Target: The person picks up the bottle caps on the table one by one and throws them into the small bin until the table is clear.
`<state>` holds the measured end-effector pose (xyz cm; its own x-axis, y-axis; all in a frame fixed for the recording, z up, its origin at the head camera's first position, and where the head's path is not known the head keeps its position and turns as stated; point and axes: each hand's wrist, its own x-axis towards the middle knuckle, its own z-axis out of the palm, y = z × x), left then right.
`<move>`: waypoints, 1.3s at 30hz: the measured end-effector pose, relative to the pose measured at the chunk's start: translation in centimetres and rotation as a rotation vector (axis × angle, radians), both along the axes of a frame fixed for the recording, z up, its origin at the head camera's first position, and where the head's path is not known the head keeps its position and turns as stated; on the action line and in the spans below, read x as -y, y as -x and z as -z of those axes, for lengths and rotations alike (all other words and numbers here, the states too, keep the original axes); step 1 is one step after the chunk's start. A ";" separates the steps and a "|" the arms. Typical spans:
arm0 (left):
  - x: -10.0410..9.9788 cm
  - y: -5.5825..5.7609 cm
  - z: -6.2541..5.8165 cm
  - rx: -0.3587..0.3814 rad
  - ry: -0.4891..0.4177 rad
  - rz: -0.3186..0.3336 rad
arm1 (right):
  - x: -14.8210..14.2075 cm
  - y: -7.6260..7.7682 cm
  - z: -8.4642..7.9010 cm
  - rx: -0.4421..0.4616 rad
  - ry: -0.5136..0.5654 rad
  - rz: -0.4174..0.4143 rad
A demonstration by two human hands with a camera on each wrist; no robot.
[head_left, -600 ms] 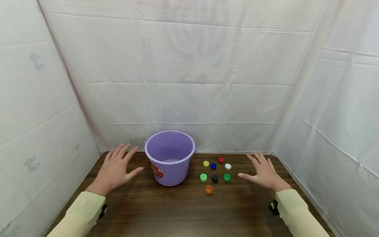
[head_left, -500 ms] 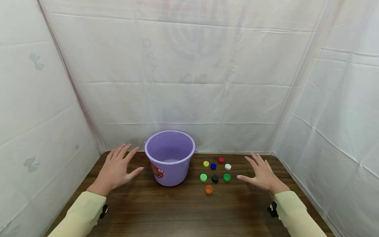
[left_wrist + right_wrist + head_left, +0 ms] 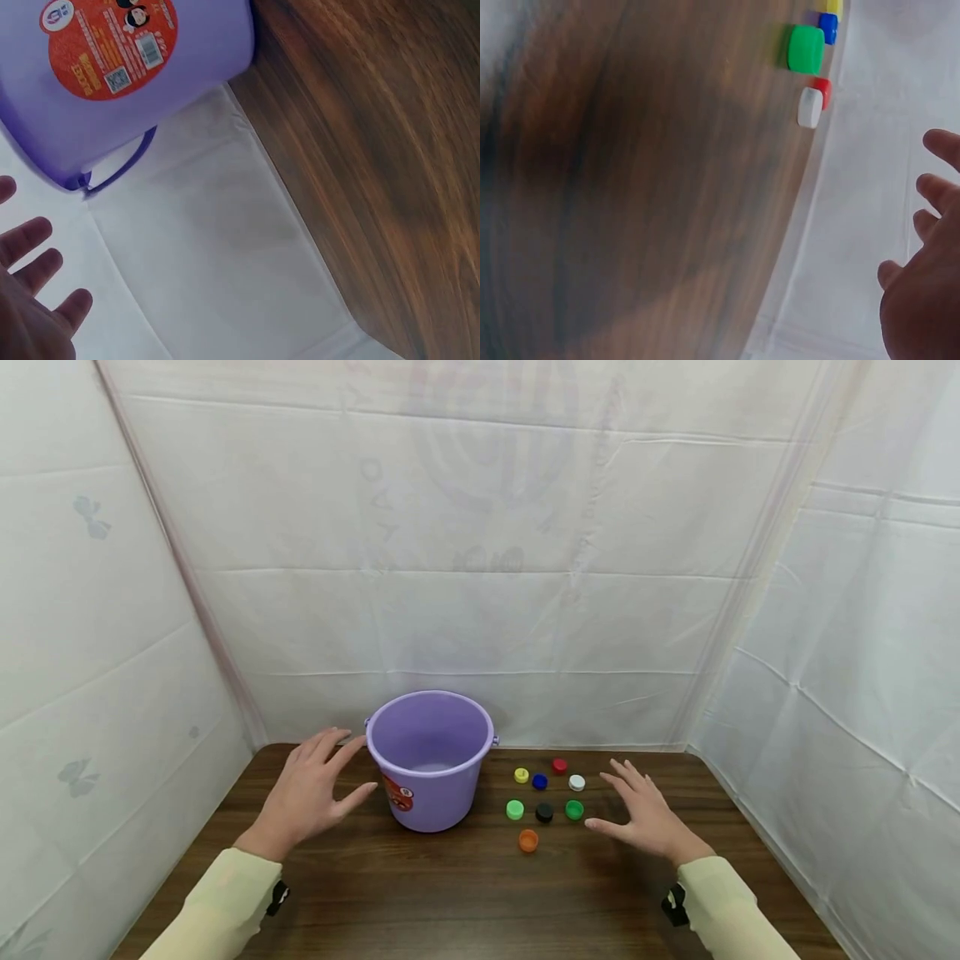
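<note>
A purple bucket with an orange-red label stands upright left of centre at the table's back. My left hand hovers at its left side, fingers spread and holding nothing; in the head view its fingertips come near the rim, and contact cannot be told. Right of the bucket lie several small bottle caps: yellow, blue, red, white, light green, black, green and orange. Just right of the green cap my right hand is held with spread fingers, also holding nothing.
The dark wooden table is enclosed by white cloth at the back, left and right. In the left wrist view the bucket's handle hangs down along its back side.
Both hands have moved inward: the left one rightward towards the bucket, the right one leftward and slightly nearer the body, towards the caps. Bucket and caps stay in place.
</note>
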<state>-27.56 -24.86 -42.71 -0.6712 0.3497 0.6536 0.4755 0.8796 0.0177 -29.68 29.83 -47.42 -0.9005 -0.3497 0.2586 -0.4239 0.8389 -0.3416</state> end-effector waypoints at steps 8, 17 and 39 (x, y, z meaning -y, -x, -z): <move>-1.0 0.3 -0.3 -0.066 -0.007 0.054 | 0.9 -0.3 1.4 0.006 0.014 -0.023; -2.5 0.3 -0.7 -0.088 -0.020 0.113 | 2.3 -0.3 2.5 0.072 0.087 -0.056; -5.7 0.8 -0.6 -0.109 -0.048 0.146 | 6.4 -0.6 4.4 0.092 0.231 -0.184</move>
